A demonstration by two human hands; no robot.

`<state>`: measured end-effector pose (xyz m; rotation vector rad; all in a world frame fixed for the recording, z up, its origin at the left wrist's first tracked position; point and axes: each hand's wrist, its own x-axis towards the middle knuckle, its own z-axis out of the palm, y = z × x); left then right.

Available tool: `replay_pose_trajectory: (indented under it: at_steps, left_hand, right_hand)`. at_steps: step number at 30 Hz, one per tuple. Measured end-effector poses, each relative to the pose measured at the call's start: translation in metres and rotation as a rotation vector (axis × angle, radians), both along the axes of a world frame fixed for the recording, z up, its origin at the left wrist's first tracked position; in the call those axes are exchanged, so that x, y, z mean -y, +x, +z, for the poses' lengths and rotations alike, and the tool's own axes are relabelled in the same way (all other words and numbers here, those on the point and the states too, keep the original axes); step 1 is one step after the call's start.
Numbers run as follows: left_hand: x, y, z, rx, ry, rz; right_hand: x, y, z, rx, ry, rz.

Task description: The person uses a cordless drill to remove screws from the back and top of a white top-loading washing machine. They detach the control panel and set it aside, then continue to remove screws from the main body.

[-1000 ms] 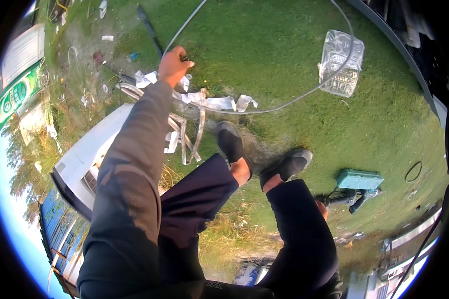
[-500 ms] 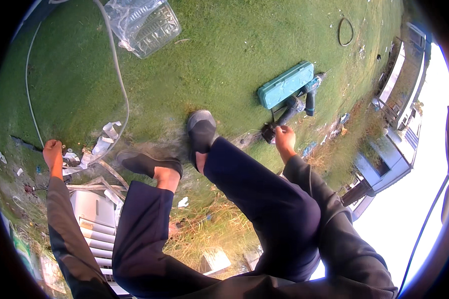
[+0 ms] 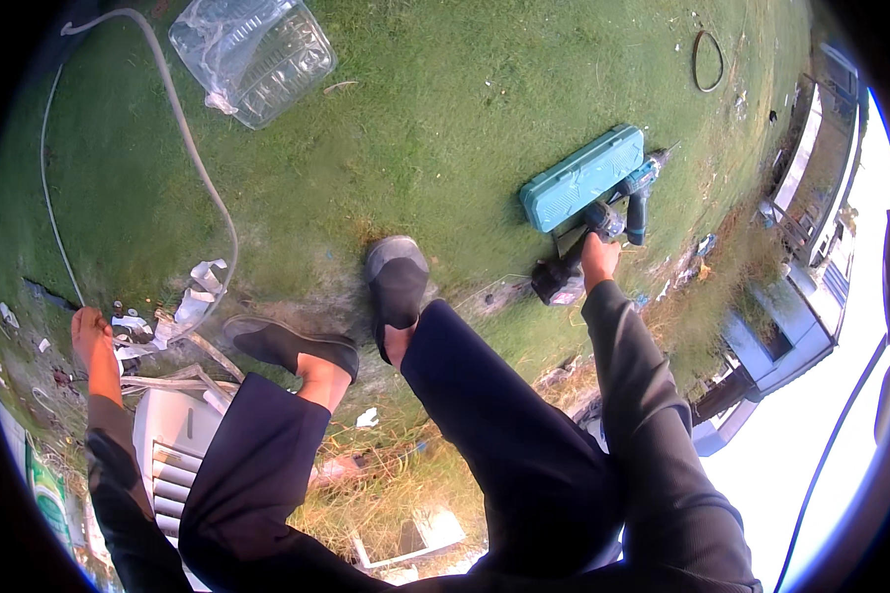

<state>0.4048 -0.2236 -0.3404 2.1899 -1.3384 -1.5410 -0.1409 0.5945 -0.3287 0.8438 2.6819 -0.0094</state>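
Note:
My right hand [image 3: 599, 261] is closed round the handle of a dark cordless drill [image 3: 604, 218]. The drill's thick black base [image 3: 548, 286] points back toward my feet. Just beyond it lies a teal-and-black cordless drill [image 3: 641, 188], its bit pointing away to the right. Both drills are beside a closed teal tool case [image 3: 585, 178] on the grass. Over on the far left, my left hand [image 3: 93, 338] hangs with its fingers curled, close to a dark flat strip [image 3: 49, 295]. Whatever those fingers may hold is hidden.
A clear plastic crate [image 3: 285, 71] lies at the upper left, beside a long pale hose [image 3: 181, 111]. White scraps [image 3: 200, 285] and wooden sticks [image 3: 213, 353] litter the ground near my left shoe [image 3: 292, 343]. A black ring [image 3: 707, 61] lies far right.
My right hand has moved from the dark drill's base up to its handle, and closed round it. My left hand has come slightly lower, still curled. The view has shifted a little.

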Motion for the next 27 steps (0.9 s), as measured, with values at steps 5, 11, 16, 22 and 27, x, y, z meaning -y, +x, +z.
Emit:
replay_pose_trajectory:
  at_steps: [5, 11, 16, 22, 27]
  left_hand:
    - [-0.057, -0.061, 0.091, -0.323, 0.200, 0.094]
    - [-0.119, -0.179, 0.215, -0.540, 0.445, -0.243]
    - [-0.146, -0.202, 0.251, -0.647, 0.414, -0.372]
    - [-0.155, -0.217, 0.276, -0.767, 0.538, -0.290]
    - [-0.178, -0.200, 0.313, -0.823, 0.649, -0.312]
  right_hand:
    - [0.023, -0.066, 0.052, 0.025, 0.188, 0.308]
    - [-0.077, -0.127, 0.019, 0.255, 0.186, 0.461]
    - [-0.021, -0.133, 0.006, 0.330, 0.360, 0.558]
    - [-0.013, -0.120, 0.037, 0.331, 0.235, 0.535]
    - [0.068, -0.058, 0.129, 0.305, 0.287, 0.486]
